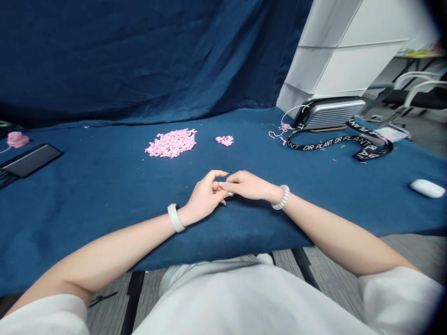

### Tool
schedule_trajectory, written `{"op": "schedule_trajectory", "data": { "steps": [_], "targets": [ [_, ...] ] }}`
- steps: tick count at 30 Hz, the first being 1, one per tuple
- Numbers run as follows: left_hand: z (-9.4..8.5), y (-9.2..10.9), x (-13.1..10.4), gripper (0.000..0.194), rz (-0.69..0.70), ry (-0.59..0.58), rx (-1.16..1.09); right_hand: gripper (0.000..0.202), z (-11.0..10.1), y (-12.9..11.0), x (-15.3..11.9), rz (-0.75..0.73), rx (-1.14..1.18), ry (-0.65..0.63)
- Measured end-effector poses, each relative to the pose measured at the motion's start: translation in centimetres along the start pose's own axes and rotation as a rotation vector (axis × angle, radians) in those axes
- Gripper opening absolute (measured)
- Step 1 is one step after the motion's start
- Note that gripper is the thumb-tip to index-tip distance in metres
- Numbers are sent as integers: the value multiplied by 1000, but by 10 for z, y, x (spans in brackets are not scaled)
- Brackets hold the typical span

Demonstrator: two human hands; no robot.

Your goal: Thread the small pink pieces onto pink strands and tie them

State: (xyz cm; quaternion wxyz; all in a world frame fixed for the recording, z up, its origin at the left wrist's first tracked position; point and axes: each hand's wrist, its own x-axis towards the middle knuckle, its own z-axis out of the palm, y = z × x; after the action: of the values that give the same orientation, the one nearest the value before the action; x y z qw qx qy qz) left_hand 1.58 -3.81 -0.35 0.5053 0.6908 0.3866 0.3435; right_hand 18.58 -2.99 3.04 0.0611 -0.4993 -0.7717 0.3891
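Observation:
Over the front part of the blue cloth, my left hand point(204, 196) and my right hand point(248, 184) meet at the fingertips. Both are closed, the fingers bent in and pressed together. Whatever may be pinched between them is too small or too covered to name. A white band circles the left wrist, and a pale coiled band the right one. Beyond the hands lies a wide pile of small pink twisted pieces point(172, 143). Beside it on the right is a much smaller cluster of pink pieces point(224, 140).
At left lie a dark phone-like device point(33, 159) with cables and a pink ball of yarn point(17, 139). A black lettered strap point(316, 146) curls before a silver ridged case point(334, 114) at right. A white rounded case point(427, 188) sits near the right edge.

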Motion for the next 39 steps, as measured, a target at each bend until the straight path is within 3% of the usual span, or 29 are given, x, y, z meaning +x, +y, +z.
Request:
{"op": "schedule_trajectory", "data": {
  "steps": [7,16,23,29,32,36,39],
  "targets": [
    [-1,2,0,44,-5,9,48,80,-1,1,0,74,28,-7],
    [-3,-4,7,28,-1,-22,-42,73,-4,6,4,68,194,388],
    [-2,-2,4,26,40,67,14,72,-7,5,4,83,335,503],
    [-4,8,-3,22,337,245,232,75,-3,10,10,65,318,440],
    [-5,14,-5,20,454,236,230,76,4,9,13,57,288,364],
    [-3,17,-6,19,419,138,122,76,10,8,14,46,279,287],
    [-2,16,-6,18,376,151,76,77,11,9,14,31,278,265]
  ]
}}
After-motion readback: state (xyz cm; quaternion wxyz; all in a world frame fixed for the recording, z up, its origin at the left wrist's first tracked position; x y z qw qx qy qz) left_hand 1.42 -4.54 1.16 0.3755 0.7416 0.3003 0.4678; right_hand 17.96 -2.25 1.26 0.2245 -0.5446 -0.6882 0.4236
